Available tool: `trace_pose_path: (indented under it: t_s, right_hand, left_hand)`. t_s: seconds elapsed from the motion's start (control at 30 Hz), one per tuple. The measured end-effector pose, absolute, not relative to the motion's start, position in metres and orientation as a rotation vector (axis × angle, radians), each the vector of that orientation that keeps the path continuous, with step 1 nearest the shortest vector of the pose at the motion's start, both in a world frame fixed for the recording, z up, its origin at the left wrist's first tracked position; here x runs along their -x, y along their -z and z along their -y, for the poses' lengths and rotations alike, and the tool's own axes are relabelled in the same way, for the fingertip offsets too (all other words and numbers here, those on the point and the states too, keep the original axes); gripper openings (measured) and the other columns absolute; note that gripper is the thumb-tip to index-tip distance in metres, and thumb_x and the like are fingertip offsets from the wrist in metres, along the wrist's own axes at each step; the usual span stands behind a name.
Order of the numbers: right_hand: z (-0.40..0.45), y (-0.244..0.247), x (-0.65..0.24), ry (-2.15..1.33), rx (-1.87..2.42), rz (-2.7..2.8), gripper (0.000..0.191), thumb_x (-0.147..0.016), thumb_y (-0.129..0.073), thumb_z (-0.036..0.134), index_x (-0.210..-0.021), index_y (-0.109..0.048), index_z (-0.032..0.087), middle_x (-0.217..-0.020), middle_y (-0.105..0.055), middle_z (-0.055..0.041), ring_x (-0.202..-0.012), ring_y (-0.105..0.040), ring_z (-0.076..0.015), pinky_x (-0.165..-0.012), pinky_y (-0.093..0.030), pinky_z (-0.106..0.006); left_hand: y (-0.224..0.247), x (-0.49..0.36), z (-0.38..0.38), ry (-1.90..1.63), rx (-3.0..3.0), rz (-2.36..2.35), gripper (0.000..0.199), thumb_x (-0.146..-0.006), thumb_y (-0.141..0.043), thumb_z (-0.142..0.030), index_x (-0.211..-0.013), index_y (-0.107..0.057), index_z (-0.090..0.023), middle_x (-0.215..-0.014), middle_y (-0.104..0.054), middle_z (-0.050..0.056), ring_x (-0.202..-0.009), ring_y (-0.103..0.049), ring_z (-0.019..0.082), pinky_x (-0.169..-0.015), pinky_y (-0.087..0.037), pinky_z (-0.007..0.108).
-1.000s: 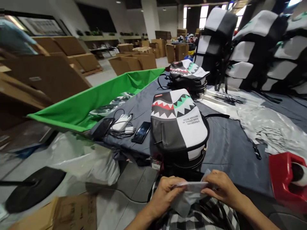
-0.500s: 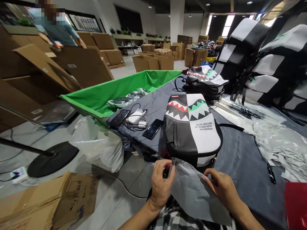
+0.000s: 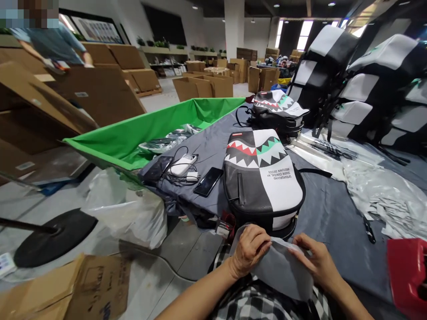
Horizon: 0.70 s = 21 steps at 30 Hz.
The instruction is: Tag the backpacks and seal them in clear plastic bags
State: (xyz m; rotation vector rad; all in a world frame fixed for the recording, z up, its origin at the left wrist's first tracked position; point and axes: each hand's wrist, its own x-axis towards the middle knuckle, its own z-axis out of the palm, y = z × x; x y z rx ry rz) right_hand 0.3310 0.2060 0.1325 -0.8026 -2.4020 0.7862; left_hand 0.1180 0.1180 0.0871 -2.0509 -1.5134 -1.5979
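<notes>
A translucent plastic bag [image 3: 283, 271] hangs above my lap, its upper edge pinched between both hands. My left hand [image 3: 251, 250] is closed on the left part of that edge, while my right hand [image 3: 312, 258] grips it at the right with thumb and fingers. Just beyond lies a black and white backpack [image 3: 263, 173] with a red and green shark-mouth print, flat on the cloth-covered table [image 3: 327, 222]. A small tag [image 3: 223, 228] shows at the backpack's near left corner.
Left of the backpack are a phone [image 3: 208, 181] and a white charger with cables [image 3: 183, 164]. Behind stand a green bin [image 3: 110, 142], another backpack [image 3: 280, 111] and stacked backpacks [image 3: 360, 89]. A red container [image 3: 405, 271] sits at right; a person stands back left.
My left hand has moved right along the bag's edge, closer to my right hand, and its fingers have closed down. The tag has come into sight. The view has shifted slightly right.
</notes>
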Motion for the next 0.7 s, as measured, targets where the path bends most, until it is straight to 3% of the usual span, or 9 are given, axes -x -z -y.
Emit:
trace_pose_path:
  t_s: [0.1,0.2,0.3,0.43,0.53,0.7]
  right_hand:
    - [-0.212,-0.126,-0.347,-1.043,0.982,2.306,0.026,-0.089,-0.057,0.041,-0.073,-0.057,0.02,-0.066,-0.059,0.0017,-0.061,-0.055,-0.0139,-0.056,-0.042,-0.022]
    - [-0.214,-0.123,-0.357,-1.105,1.066,2.223,0.009,-0.078,-0.057,0.029,-0.079,-0.059,0.02,-0.072,-0.061,0.0013,-0.066,-0.057,-0.0153,-0.062,-0.044,-0.024]
    - [-0.213,-0.122,-0.364,-1.044,1.137,2.092,0.023,-0.07,-0.056,0.022,-0.092,-0.064,0.02,-0.086,-0.068,-0.0021,-0.08,-0.063,-0.0193,-0.075,-0.048,-0.029]
    - [-0.206,-0.115,-0.375,-1.027,1.167,1.841,0.021,-0.081,-0.061,0.039,-0.086,-0.067,0.02,-0.083,-0.069,-0.0047,-0.08,-0.064,-0.0212,-0.074,-0.05,-0.03]
    - [-0.203,-0.107,-0.372,-1.048,1.129,1.681,0.037,-0.088,-0.059,0.054,-0.076,-0.065,0.019,-0.076,-0.066,-0.0039,-0.074,-0.062,-0.0196,-0.069,-0.049,-0.028]
    - [-0.22,-0.104,-0.341,-0.855,1.144,1.563,0.046,-0.093,-0.051,0.061,-0.076,-0.064,0.02,-0.065,-0.058,0.0003,-0.06,-0.053,-0.0151,-0.056,-0.044,-0.024]
  left_hand:
    - [-0.085,-0.115,-0.117,1.608,2.08,1.451,0.009,-0.098,-0.053,-0.02,-0.099,-0.062,-0.019,-0.082,-0.065,0.003,-0.079,-0.059,0.015,-0.073,-0.051,0.028]
    - [-0.085,-0.114,-0.115,1.637,2.09,1.389,0.01,-0.095,-0.056,-0.013,-0.101,-0.062,-0.018,-0.085,-0.066,0.003,-0.08,-0.06,0.015,-0.075,-0.053,0.027]
    - [-0.084,-0.112,-0.114,1.65,2.097,1.363,0.014,-0.092,-0.058,-0.01,-0.102,-0.064,-0.018,-0.088,-0.065,0.004,-0.082,-0.061,0.014,-0.075,-0.053,0.027]
    - [-0.08,-0.111,-0.114,1.638,2.105,1.352,0.015,-0.092,-0.058,-0.009,-0.103,-0.065,-0.019,-0.091,-0.065,0.004,-0.085,-0.061,0.015,-0.076,-0.054,0.029]
    - [-0.076,-0.11,-0.113,1.634,2.113,1.364,0.019,-0.092,-0.057,-0.008,-0.104,-0.065,-0.02,-0.093,-0.065,0.004,-0.087,-0.062,0.016,-0.075,-0.055,0.029]
    - [-0.071,-0.108,-0.112,1.636,2.139,1.352,0.03,-0.088,-0.059,-0.003,-0.112,-0.065,-0.021,-0.095,-0.062,0.003,-0.086,-0.062,0.015,-0.074,-0.057,0.028]
